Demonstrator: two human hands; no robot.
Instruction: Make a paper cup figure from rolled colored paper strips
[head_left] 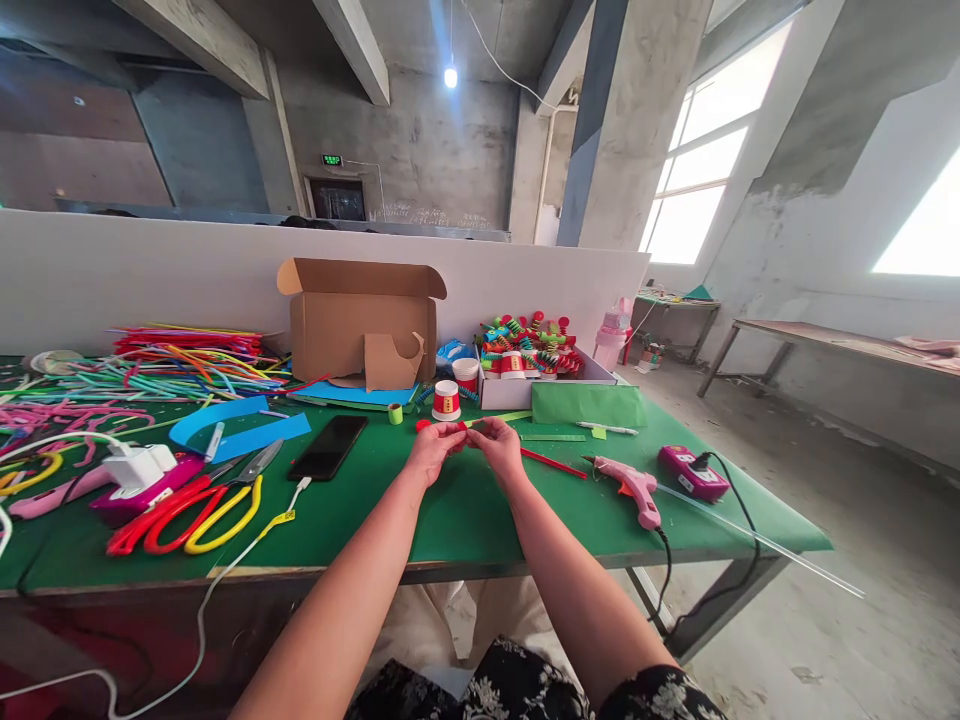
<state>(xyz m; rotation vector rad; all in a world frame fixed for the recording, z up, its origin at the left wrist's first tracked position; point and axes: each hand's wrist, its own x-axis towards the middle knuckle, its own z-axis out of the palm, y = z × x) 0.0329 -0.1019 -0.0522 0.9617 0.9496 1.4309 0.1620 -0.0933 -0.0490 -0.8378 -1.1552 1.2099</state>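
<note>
Your left hand (pixel 432 450) and right hand (pixel 498 448) pinch a small red piece (pixel 454 428) between closed fingertips above the flat green tabletop (pixel 466 515), whose surface lies bare toward the near edge.

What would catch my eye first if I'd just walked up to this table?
Probably the heap of colourful strips at the back left of the green table, and the brown cardboard box standing beside it. Further right, a white box brims with bright little craft pieces. In front, the left hand and right hand meet at a small red piece.
</note>
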